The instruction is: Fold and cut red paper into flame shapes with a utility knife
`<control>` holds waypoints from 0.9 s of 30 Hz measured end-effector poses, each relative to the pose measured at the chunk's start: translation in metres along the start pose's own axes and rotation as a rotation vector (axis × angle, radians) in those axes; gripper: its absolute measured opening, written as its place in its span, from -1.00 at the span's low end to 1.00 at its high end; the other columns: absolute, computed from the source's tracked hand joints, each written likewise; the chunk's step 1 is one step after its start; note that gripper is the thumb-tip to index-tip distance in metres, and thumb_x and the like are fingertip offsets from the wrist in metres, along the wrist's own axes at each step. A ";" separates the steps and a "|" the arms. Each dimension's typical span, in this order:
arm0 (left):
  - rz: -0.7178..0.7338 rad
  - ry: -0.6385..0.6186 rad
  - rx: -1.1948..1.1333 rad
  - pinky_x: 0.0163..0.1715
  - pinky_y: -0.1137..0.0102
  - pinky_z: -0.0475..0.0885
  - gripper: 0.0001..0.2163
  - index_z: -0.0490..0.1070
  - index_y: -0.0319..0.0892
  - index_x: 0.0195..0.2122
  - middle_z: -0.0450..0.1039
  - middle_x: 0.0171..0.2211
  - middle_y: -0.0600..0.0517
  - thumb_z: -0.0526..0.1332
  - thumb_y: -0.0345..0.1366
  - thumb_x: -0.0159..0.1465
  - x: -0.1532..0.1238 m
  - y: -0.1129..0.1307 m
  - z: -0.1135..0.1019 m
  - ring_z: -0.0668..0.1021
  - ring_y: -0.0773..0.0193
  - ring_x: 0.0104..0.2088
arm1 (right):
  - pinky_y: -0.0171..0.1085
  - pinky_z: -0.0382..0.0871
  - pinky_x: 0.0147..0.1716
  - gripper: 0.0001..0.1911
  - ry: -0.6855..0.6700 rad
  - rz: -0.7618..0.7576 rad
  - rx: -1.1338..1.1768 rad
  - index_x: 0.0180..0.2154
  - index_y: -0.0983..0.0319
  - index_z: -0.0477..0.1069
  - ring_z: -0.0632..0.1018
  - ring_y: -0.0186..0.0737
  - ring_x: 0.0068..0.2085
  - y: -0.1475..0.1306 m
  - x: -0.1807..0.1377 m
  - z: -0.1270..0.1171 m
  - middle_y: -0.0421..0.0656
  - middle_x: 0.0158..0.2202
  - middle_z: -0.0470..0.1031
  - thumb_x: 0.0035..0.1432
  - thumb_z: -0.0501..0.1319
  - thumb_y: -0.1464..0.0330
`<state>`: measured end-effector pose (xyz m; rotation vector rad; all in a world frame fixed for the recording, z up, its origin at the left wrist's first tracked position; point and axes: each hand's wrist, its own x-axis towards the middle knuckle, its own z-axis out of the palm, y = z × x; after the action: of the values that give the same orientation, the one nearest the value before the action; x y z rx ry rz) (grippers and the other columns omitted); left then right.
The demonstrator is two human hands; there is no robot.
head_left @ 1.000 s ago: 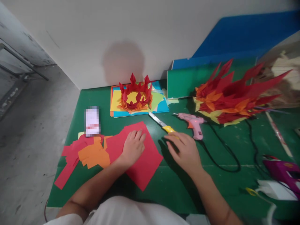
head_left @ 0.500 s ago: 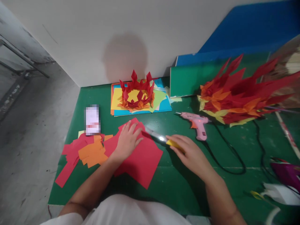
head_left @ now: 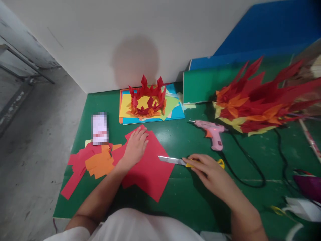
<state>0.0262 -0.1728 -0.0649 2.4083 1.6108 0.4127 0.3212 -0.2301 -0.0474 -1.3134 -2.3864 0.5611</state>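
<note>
A red paper sheet (head_left: 152,167) lies on the green table, with more red paper under it. My left hand (head_left: 134,147) rests flat near its upper corner, fingers stretched out and pressing on the paper. My right hand (head_left: 207,170) is closed around the yellow handle of a utility knife (head_left: 173,160). Its bare blade points left over the right part of the sheet; whether it touches the paper I cannot tell. Left of the sheet are loose orange paper pieces (head_left: 100,164) and red paper strips (head_left: 75,180).
A pink glue gun (head_left: 212,130) with a black cord lies to the right. Farther back, a red-and-orange paper crown (head_left: 147,107) sits on coloured paper sheets (head_left: 125,117). A large flame-like paper piece (head_left: 250,100) stands right. A phone (head_left: 99,129) lies left.
My right hand has drawn the knife down and to the right, away from the sheet's upper edge. My left hand has slid slightly left on the paper.
</note>
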 end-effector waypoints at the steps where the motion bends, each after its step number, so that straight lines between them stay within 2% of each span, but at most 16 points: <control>1: 0.000 -0.001 -0.008 0.23 0.14 0.22 -0.74 0.35 -0.23 -0.01 0.31 0.18 -0.10 -0.05 -0.36 0.38 0.000 0.000 0.001 0.23 0.08 0.28 | -0.19 0.43 -0.24 -0.66 -0.002 0.003 -0.005 -0.01 0.05 0.45 0.50 -0.19 -0.18 0.001 -0.001 0.000 -0.09 -0.18 0.48 0.26 0.04 0.38; 8: -0.021 -0.019 -0.002 0.22 0.10 0.22 -0.74 0.34 -0.23 -0.02 0.31 0.19 -0.13 -0.03 -0.27 0.38 0.003 0.003 -0.001 0.24 0.05 0.27 | -0.20 0.43 -0.24 -0.66 0.020 0.025 -0.027 0.00 0.08 0.44 0.50 -0.19 -0.18 0.001 -0.002 0.004 -0.07 -0.18 0.48 0.27 0.02 0.35; 14: -0.013 -0.039 0.019 0.25 0.07 0.16 -0.60 0.29 -0.26 0.07 0.26 0.21 -0.19 -0.02 -0.10 0.36 0.000 0.003 0.000 0.17 0.02 0.30 | -0.20 0.43 -0.22 -0.67 0.032 0.046 -0.035 0.02 0.10 0.42 0.49 -0.19 -0.18 -0.008 0.003 0.006 -0.07 -0.17 0.47 0.26 0.05 0.35; 18: -0.010 -0.068 0.030 0.27 0.07 0.10 -0.52 0.24 -0.30 0.12 0.20 0.24 -0.23 -0.02 -0.02 0.34 -0.002 0.005 -0.001 0.12 0.00 0.32 | -0.22 0.43 -0.24 -0.68 -0.007 0.036 -0.041 -0.01 0.11 0.43 0.48 -0.19 -0.19 -0.014 0.004 0.006 -0.08 -0.19 0.47 0.26 0.04 0.35; 20: 0.020 -0.113 0.029 0.29 0.01 0.02 -0.36 0.21 -0.34 0.14 0.10 0.28 -0.30 0.06 0.12 0.24 -0.004 0.007 -0.004 0.03 -0.10 0.34 | -0.22 0.43 -0.25 -0.69 -0.004 0.034 -0.055 -0.03 0.13 0.44 0.49 -0.19 -0.20 -0.015 0.003 0.004 -0.08 -0.19 0.47 0.26 0.04 0.36; 22: 0.057 -0.173 0.020 0.27 -0.10 -0.07 -0.12 0.18 -0.38 0.16 -0.06 0.32 -0.38 0.16 0.28 0.04 -0.005 0.009 -0.007 -0.09 -0.26 0.34 | -0.21 0.43 -0.25 -0.69 0.011 0.037 -0.075 -0.04 0.14 0.45 0.49 -0.18 -0.20 -0.013 0.000 0.001 -0.07 -0.20 0.47 0.25 0.05 0.36; 24: 0.069 -0.225 0.009 0.25 -0.18 -0.13 0.03 0.15 -0.39 0.18 -0.18 0.34 -0.44 0.23 0.35 -0.14 -0.006 0.012 -0.010 -0.18 -0.36 0.33 | -0.19 0.43 -0.25 -0.69 0.019 0.039 -0.093 -0.05 0.11 0.47 0.50 -0.17 -0.20 -0.011 -0.004 -0.003 -0.08 -0.20 0.48 0.24 0.05 0.35; 25: 0.067 -0.243 0.003 0.25 -0.19 -0.14 0.05 0.15 -0.39 0.17 -0.21 0.34 -0.46 0.25 0.34 -0.18 -0.006 0.014 -0.012 -0.21 -0.37 0.33 | -0.19 0.43 -0.25 -0.69 0.019 0.040 -0.100 -0.06 0.10 0.47 0.50 -0.17 -0.20 -0.009 -0.006 -0.006 -0.08 -0.20 0.48 0.24 0.05 0.35; 27: 0.061 -0.260 -0.010 0.26 -0.17 -0.13 -0.06 0.19 -0.36 0.13 -0.24 0.35 -0.44 0.30 0.26 -0.14 -0.005 0.015 -0.015 -0.24 -0.34 0.33 | -0.20 0.44 -0.26 -0.69 0.010 0.047 -0.103 -0.06 0.08 0.47 0.51 -0.17 -0.20 -0.008 -0.011 -0.010 -0.08 -0.20 0.48 0.24 0.04 0.34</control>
<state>0.0323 -0.1831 -0.0463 2.3914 1.4235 0.1096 0.3260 -0.2413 -0.0359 -1.4151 -2.4108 0.4485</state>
